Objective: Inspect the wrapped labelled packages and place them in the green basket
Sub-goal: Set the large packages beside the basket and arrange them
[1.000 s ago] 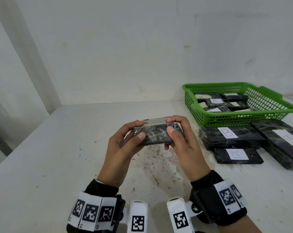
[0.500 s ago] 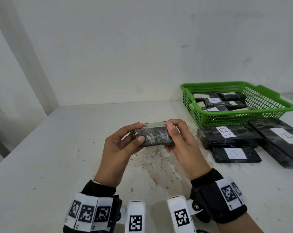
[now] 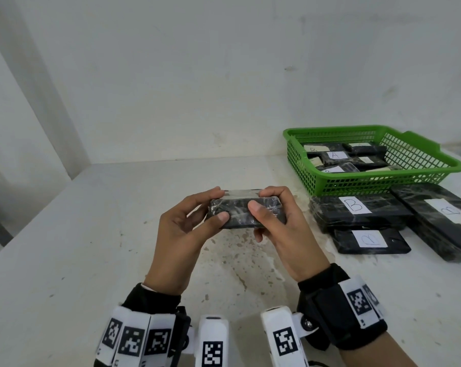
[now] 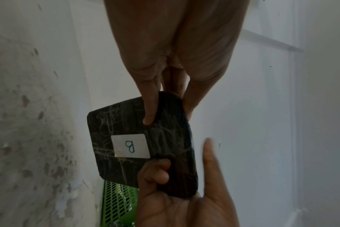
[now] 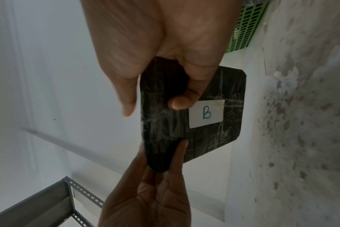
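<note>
Both hands hold one black film-wrapped package (image 3: 244, 211) above the middle of the table. My left hand (image 3: 187, 229) pinches its left end, thumb on the near side. My right hand (image 3: 279, 223) grips its right end. The wrist views show a white label marked B on the package (image 4: 130, 145) (image 5: 207, 114), facing down and away from the head camera. The green basket (image 3: 383, 178) stands at the back right with several labelled packages inside. Three more black labelled packages lie in front of it: one marked B (image 3: 356, 210), a smaller one (image 3: 371, 241) and a long one (image 3: 441, 215).
The white table (image 3: 91, 234) is stained in its middle and ends at a white wall behind. A grey slotted metal shelf post (image 5: 82, 193) shows at the left in the right wrist view.
The package has been turned a little between the hands and both thumbs have shifted along its near side. It stays held in the same place over the table.
</note>
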`<action>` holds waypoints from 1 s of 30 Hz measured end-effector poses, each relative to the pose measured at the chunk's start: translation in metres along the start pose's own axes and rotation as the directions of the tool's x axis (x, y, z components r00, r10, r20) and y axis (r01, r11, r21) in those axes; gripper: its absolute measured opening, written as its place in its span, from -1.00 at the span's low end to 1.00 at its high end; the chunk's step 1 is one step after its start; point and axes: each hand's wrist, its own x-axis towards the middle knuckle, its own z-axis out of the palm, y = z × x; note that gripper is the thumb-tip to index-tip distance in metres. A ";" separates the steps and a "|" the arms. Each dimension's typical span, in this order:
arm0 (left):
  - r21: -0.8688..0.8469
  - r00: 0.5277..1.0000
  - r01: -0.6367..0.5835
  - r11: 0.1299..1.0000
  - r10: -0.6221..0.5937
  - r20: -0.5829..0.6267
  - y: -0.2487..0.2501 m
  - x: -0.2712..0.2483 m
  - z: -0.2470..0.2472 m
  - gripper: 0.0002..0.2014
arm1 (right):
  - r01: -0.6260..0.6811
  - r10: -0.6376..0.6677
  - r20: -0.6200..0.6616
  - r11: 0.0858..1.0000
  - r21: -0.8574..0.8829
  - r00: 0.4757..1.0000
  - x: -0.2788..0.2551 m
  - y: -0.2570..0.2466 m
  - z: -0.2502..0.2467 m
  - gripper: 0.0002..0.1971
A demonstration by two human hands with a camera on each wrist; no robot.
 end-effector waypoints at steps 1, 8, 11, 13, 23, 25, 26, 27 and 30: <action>0.001 1.000 0.003 1.000 -0.003 -0.006 0.000 0.000 0.000 -0.66 | -0.011 0.011 0.002 1.000 -0.016 1.000 0.000 0.000 0.001 -0.42; -0.002 1.000 -0.002 1.000 0.002 -0.005 0.004 -0.003 0.006 -0.69 | 0.031 -0.030 -0.102 0.999 0.012 0.994 -0.004 0.001 0.006 -0.60; 0.020 0.999 -0.021 1.000 0.022 -0.025 0.004 -0.002 0.005 -0.81 | 0.024 -0.024 -0.088 1.000 -0.009 0.996 -0.003 0.002 0.006 -0.59; 0.055 0.999 -0.023 0.998 0.024 -0.027 0.003 -0.002 0.006 -0.82 | -0.006 0.005 -0.061 1.000 -0.012 0.998 -0.003 -0.001 0.005 -0.51; 0.126 0.995 -0.096 0.987 0.096 0.009 0.005 0.000 0.003 -0.46 | -0.011 0.015 -0.031 0.992 0.124 0.999 0.003 -0.009 -0.004 -0.51; 0.078 0.994 -0.094 0.993 0.098 -0.052 0.007 0.001 0.000 -0.44 | -0.026 0.034 -0.068 0.992 0.120 0.997 0.005 -0.010 -0.010 -0.55; 0.031 0.992 -0.087 0.996 0.089 -0.090 0.009 0.002 -0.002 -0.42 | -0.036 0.047 -0.088 0.992 0.119 0.995 0.005 -0.011 -0.013 -0.55; -0.015 0.989 -0.080 0.997 0.077 -0.129 0.010 0.003 -0.003 -0.42 | -0.046 0.059 -0.105 0.992 0.118 0.993 0.006 -0.011 -0.016 -0.55; -0.085 0.977 -0.057 0.995 0.038 -0.211 0.010 0.006 -0.005 -0.51 | -0.066 0.072 -0.185 0.997 0.040 0.980 0.009 -0.010 -0.022 -0.59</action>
